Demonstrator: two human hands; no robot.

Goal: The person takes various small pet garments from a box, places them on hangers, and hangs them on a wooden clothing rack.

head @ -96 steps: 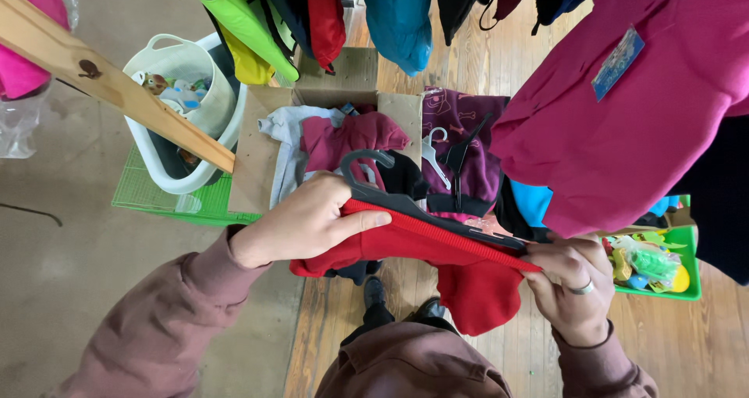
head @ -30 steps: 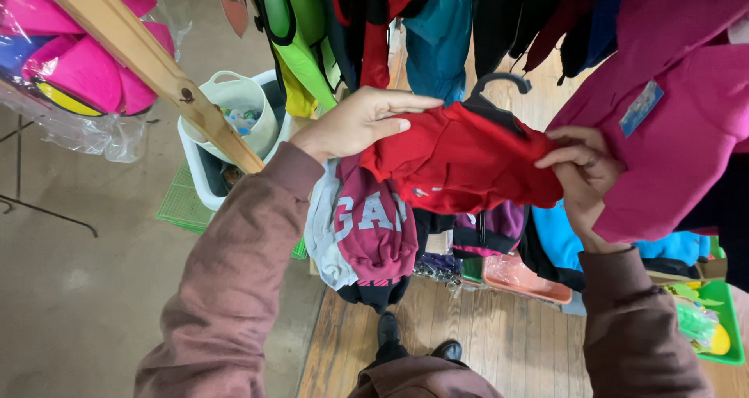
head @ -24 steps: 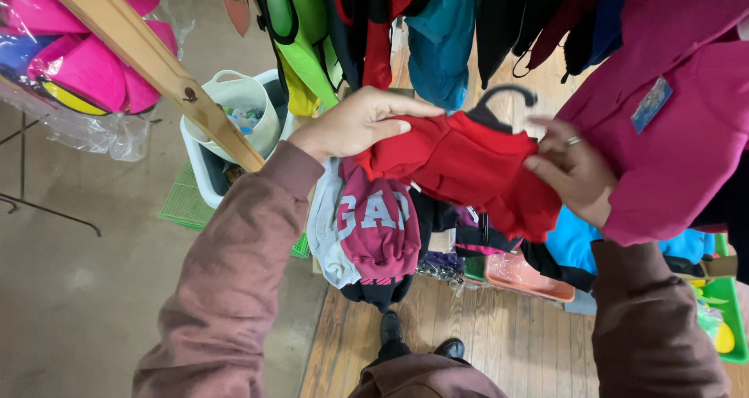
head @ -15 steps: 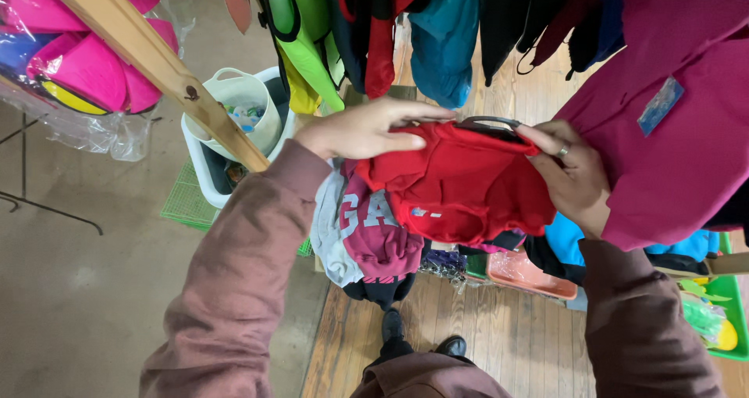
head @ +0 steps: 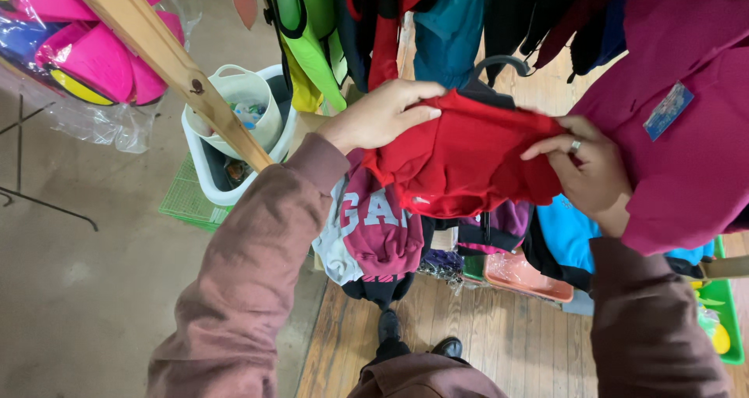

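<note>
A red garment (head: 460, 164) on a dark hanger (head: 499, 62) is stretched between both hands at chest height. My left hand (head: 378, 117) pinches its upper left shoulder. On the other side, my right hand (head: 585, 168), with a ring on one finger, grips the garment's right edge. Only the hanger's hook shows above the fabric. Behind the red garment hang a maroon and grey sweatshirt (head: 374, 226) and a blue top (head: 569, 234).
A row of hanging clothes fills the top: green (head: 312, 31), teal (head: 449, 23), and a magenta garment with a blue tag (head: 686, 117) at right. A wooden beam (head: 172, 62) slants at left above a white basket (head: 226, 133). Pink bagged items (head: 86, 55) at far left.
The red garment has been lifted from waist level up toward the hanging row. In the last second both hands shifted their grip on it and spread it out.
</note>
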